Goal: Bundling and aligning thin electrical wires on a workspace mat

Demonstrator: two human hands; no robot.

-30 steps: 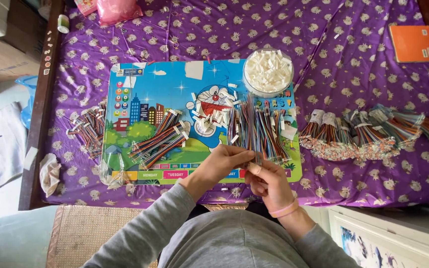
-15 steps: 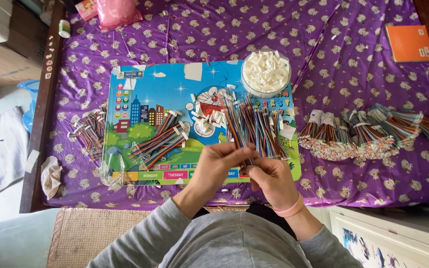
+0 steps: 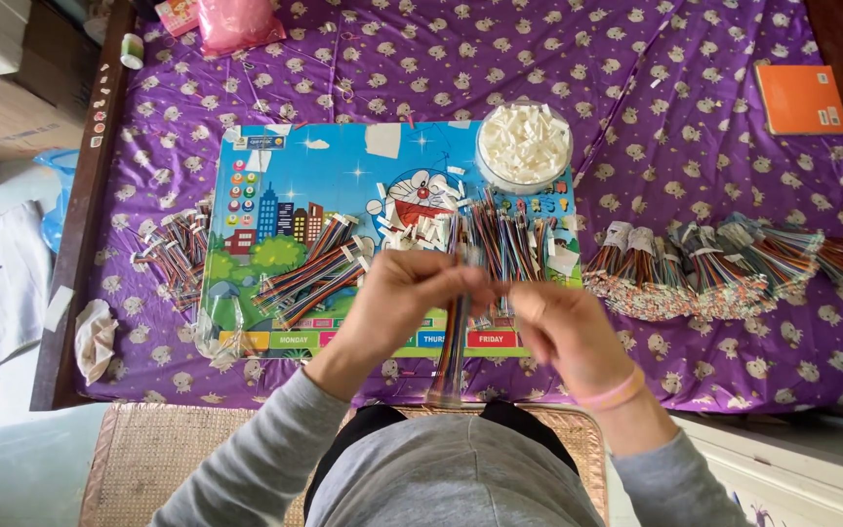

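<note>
Near edge, centre: left hand [image 3: 412, 293] and right hand [image 3: 563, 327] both pinch one thin bundle of multicoloured wires [image 3: 453, 342], hanging toward the lap, likely to keep strands aligned.
Far of hands: round clear tub of white plastic connectors [image 3: 524, 146] on glossy cartoon-printed blue mat [image 3: 285, 185].
Right: row of banded wire bundles [image 3: 724, 268] on purple patterned cloth surface [image 3: 695, 146].

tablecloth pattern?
Purple tablecloth with small white cartoon prints; head view.
</note>
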